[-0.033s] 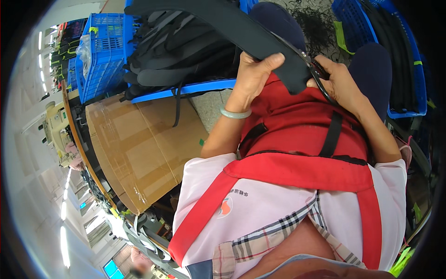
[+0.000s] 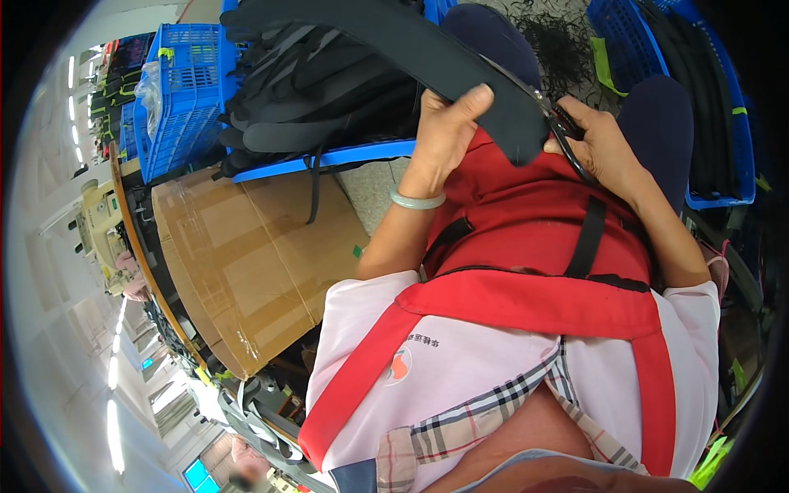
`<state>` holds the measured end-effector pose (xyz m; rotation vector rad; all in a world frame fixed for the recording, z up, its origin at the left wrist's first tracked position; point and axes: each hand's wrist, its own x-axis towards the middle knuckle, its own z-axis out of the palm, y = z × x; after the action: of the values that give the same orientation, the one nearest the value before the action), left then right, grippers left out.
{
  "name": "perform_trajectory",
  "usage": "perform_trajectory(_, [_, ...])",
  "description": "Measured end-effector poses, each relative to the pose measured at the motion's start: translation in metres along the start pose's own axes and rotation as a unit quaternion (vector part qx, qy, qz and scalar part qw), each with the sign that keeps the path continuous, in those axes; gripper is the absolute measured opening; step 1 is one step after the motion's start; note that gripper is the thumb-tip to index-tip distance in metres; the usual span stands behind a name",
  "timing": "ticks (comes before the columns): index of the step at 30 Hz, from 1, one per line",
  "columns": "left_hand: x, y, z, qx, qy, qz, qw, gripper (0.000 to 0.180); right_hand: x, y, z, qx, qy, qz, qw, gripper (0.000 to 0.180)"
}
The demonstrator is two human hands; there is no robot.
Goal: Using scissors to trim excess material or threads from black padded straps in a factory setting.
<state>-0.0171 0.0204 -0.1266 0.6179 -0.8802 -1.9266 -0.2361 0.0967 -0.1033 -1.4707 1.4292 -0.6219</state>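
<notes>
Strap [image 2: 427,49], black and padded, lies across the top of the view above the person's lap, over a red bag [image 2: 526,222] with black webbing that rests on the thighs. No tabletop shows; the work sits on the lap, with a large cardboard box [image 2: 238,263] on the floor to the left and a blue crate [image 2: 185,90] beyond it, heaped with more black straps. Another blue crate [image 2: 723,140] stands at the right, and dark thread scraps litter the grey floor ahead. Further left, a long bright workshop aisle with ceiling lights bends along the rim. The strap's long axis runs from upper left down to lower right, its free end pointing toward the right hand. The left hand [image 2: 448,135] is clamped on the strap near that end, thumb on top. The right hand [image 2: 604,148] grips black scissors [image 2: 559,123], whose blades meet the strap's lower end. The two hands are near each other, not touching.
</notes>
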Motion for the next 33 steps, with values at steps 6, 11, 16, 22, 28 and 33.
perform_trajectory(6, [0.005, 0.003, -0.008, -0.041, 0.041, -0.008, 0.998, 0.014, -0.007, 0.002, 0.004, 0.026, 0.042, -0.055, 0.997, 0.051])
perform_trajectory(11, [-0.003, -0.004, 0.0, 0.016, 0.014, -0.006, 1.0, 0.012, -0.004, -0.013, -0.005, 0.012, -0.058, 0.046, 0.997, 0.053])
perform_trajectory(16, [0.003, -0.002, -0.002, -0.066, 0.034, -0.049, 0.996, 0.013, -0.003, 0.017, 0.004, -0.04, 0.025, -0.077, 0.996, 0.056])
perform_trajectory(22, [-0.001, -0.003, -0.003, -0.081, 0.028, -0.049, 0.995, 0.014, -0.006, 0.001, 0.011, -0.03, 0.012, -0.05, 0.998, 0.057])
perform_trajectory(28, [0.001, -0.011, -0.003, -0.072, 0.019, -0.038, 0.997, 0.018, -0.003, 0.002, 0.011, 0.004, -0.014, -0.013, 1.0, 0.046])
perform_trajectory(33, [0.002, -0.02, 0.007, -0.08, -0.007, -0.04, 0.996, 0.019, 0.001, 0.011, 0.012, 0.129, -0.018, -0.023, 0.991, 0.038])
